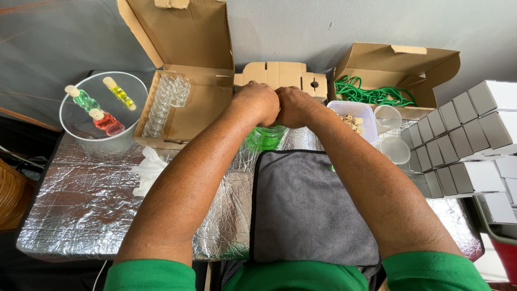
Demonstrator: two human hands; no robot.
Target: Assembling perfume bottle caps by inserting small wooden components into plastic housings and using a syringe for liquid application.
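Nearest the camera: green sleeves at the bottom edge, and a grey cloth (315, 210) spread on the foil-covered table (86, 205).
Left hand (258, 102): curled shut, knuckles up, pressed against the other hand; what the fingers pinch is hidden.
Right hand (296, 105): also closed, touching the left; its grip cannot be made out.
Green-liquid container (266, 137): stands on the table directly under both fists, just beyond the cloth's far edge; only its lower part shows.
Done so far, by my reading: three filled, corked bottles, green, yellow and red, lie in the clear round bowl (75, 126) at far left.
Left to do, by my reading: many empty glass bottles (164, 102) wait in the open cardboard box, left of the hands.
Supplies at right: a tub of corks (353, 121), green cords (371, 94) in another box, stacked small grey boxes (463, 145).
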